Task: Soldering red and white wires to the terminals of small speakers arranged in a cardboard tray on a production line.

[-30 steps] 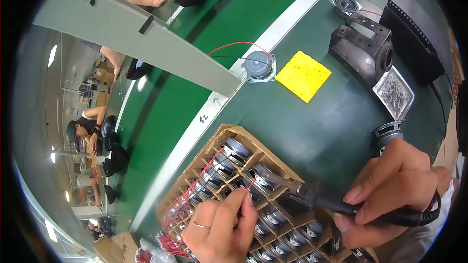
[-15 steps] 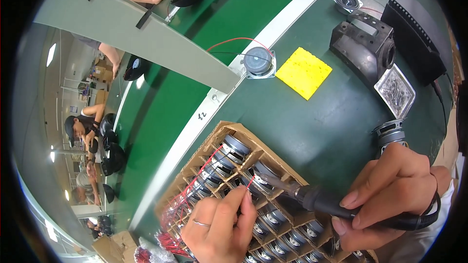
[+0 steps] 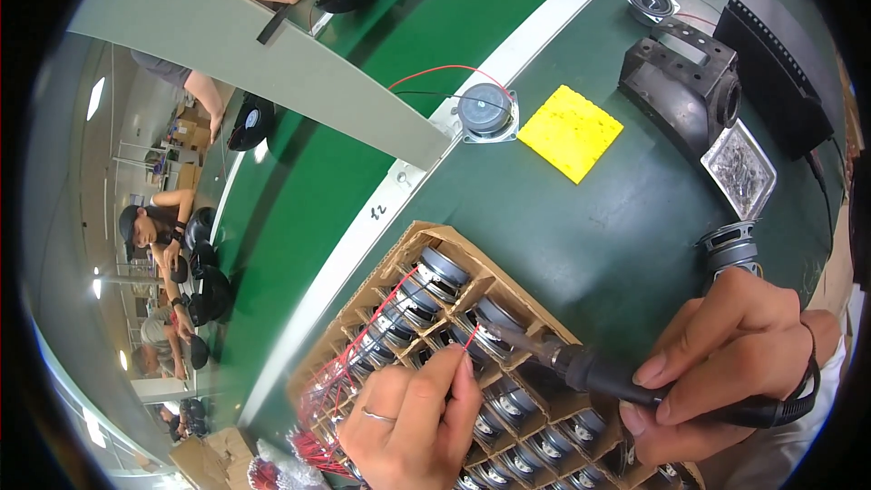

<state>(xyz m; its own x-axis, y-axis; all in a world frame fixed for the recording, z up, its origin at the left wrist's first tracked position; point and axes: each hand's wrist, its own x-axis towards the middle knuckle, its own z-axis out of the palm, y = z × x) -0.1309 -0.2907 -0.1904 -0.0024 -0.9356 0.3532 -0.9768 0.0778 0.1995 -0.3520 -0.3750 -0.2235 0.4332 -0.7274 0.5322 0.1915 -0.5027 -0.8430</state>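
A soldering iron [image 3: 594,374] with a black handle is gripped in my right hand [image 3: 739,367]. Its metal tip rests at or very near the terminal of a round speaker [image 3: 499,318] in a cardboard divider box [image 3: 531,286]. My left hand [image 3: 413,417], a ring on one finger, pinches a thin red wire [image 3: 472,338] whose end meets that same speaker by the tip. Several more speakers sit in the box's compartments; those along the left side have red and black wires attached. Part of the box lies hidden under my hands.
On the green bench lie a yellow sponge [image 3: 570,133], a wired speaker [image 3: 485,111], a black iron holder [image 3: 680,82], a metal tray with solder scraps [image 3: 739,170], a black box-shaped device [image 3: 776,68] and another speaker [image 3: 730,247]. Beyond a post [image 3: 263,59], people work along a green conveyor [image 3: 299,209].
Both hands, the iron and the wire keep almost the same place at the speaker. The view has shifted very slightly. In the background, a co-worker's arms have moved a little.
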